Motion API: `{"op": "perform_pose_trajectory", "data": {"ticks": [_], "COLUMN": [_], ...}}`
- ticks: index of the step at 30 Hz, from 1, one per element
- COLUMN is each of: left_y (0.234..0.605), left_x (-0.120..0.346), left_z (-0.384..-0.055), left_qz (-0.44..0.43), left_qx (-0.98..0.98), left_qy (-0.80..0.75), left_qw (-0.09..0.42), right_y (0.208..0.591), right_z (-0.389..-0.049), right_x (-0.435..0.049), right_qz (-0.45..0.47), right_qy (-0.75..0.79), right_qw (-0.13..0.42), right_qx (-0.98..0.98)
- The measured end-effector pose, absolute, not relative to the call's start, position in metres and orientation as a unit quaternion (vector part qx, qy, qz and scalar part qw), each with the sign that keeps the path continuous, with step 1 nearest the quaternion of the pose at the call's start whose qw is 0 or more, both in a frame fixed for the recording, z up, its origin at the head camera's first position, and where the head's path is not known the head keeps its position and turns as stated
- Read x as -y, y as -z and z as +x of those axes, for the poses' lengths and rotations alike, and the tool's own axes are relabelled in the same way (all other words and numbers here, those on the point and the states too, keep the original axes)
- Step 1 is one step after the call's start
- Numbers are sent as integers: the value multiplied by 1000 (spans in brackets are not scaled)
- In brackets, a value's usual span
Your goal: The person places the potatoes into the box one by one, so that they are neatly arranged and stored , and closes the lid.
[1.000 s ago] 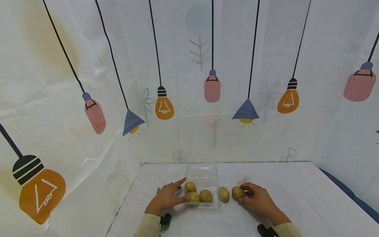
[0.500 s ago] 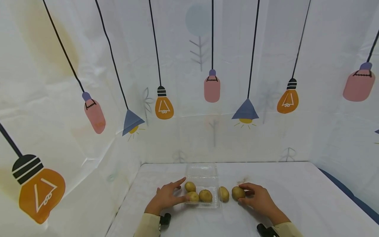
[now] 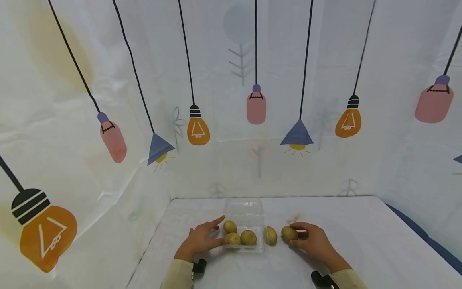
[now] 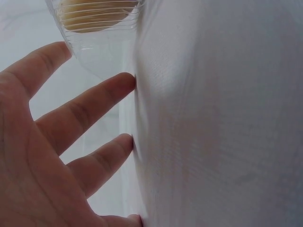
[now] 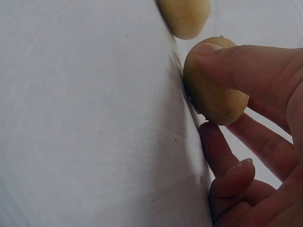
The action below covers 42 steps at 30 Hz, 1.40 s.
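In the head view my left hand [image 3: 202, 241] lies at the left side of a clear plastic clamshell box [image 3: 260, 244], fingers spread. One fingertip touches the box's corner in the left wrist view, and other fingertips rest on the table. Inside the box sit three potatoes, among them a front right potato [image 3: 248, 237]. Just right of the box lies another potato [image 3: 270, 235] on the table. My right hand [image 3: 314, 243] holds a further potato [image 5: 215, 94] between thumb and fingers, low against the tabletop. The far side of that potato is hidden.
The box's lid [image 3: 244, 207] is folded back, away from me. A white cloth covers the table [image 3: 361, 241]. Behind it hangs a white sheet [image 3: 223, 168] printed with lamps. A brownish smudge [image 3: 295, 218] marks the cloth behind the held potato.
The whole head view has shifted slightly to the left. Both hands, the box and the potatoes keep their places relative to each other.
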State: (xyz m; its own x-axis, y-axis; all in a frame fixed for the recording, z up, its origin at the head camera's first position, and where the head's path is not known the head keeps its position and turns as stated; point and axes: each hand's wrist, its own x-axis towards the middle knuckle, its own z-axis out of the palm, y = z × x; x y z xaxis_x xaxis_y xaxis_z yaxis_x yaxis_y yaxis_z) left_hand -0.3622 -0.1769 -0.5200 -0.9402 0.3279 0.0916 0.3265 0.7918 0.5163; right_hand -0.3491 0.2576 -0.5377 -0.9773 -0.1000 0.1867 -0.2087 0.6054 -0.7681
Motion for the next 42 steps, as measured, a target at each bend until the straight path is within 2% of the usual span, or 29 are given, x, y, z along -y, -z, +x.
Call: {"op": "perform_pose_trajectory", "data": {"ticks": [17, 27, 42], "left_y": [523, 521, 519], "left_x": [181, 179, 177], "left_z": [-358, -361, -360], "left_qz": [176, 175, 174], "left_qx": [-943, -944, -945], "left_qy": [-284, -278, -276], "left_qw": [0, -8, -5], "right_y": [536, 529, 506], "right_z": [-344, -348, -365], "right_x": [-255, -255, -257], "right_qz": [69, 88, 200], "right_qy": [-429, -427, -387], "right_qw": [49, 40, -15], "right_qx": [899, 899, 900]}}
